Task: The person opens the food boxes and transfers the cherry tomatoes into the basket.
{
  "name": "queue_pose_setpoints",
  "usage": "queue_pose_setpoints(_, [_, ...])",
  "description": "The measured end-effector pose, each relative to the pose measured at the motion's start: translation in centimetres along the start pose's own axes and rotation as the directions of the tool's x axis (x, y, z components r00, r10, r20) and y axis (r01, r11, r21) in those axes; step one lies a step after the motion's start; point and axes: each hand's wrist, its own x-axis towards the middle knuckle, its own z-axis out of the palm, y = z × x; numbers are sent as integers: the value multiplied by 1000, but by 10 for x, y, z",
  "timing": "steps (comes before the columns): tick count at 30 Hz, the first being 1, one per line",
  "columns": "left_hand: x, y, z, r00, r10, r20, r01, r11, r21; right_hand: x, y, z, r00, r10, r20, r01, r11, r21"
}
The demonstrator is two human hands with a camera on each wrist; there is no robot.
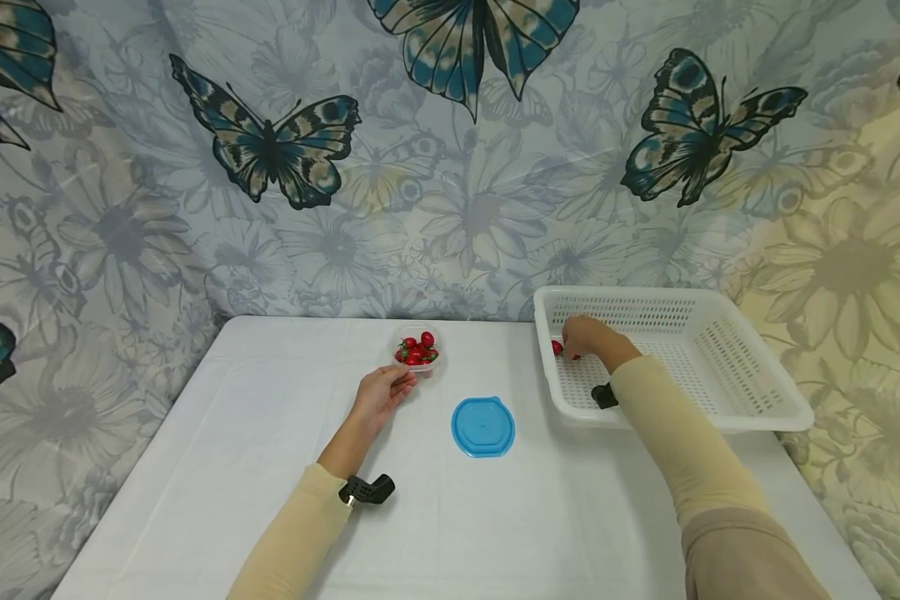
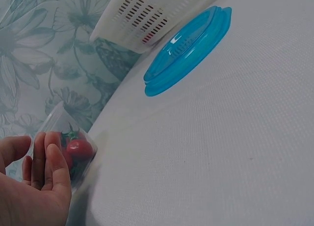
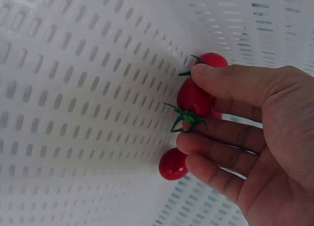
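In the right wrist view my right hand (image 3: 255,133) pinches a red cherry tomato (image 3: 194,96) with a green stem between thumb and fingers. It is inside the white perforated basket (image 1: 765,375), near the left wall. Another cherry tomato (image 3: 172,164) lies just below the fingertips, and one more (image 3: 213,60) shows behind the thumb. At the table's far side, my left hand (image 1: 378,393) is beside a small clear container (image 2: 88,169) of cherry tomatoes (image 1: 416,354). Its fingers are loosely bent near the container's front, thumb apart; whether they touch it I cannot tell.
A round blue lid (image 1: 483,427) lies flat on the white-covered table (image 1: 420,533), between the left hand and the basket. Behind the table hangs a butterfly-patterned cloth (image 1: 480,217). The basket overhangs the table's right edge slightly.
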Motion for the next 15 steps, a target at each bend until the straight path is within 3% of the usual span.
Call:
queue_pose_setpoints(10, [3,-2,1,1000,-2,-9,1,1000,-18,-6,1,-4,998,-61,27,60,997,49])
queue_pose_setpoints(15, [4,-2,1,1000,-8,-15,8,1000,-24,-5,5,-4,998,-52,35,50,996,71])
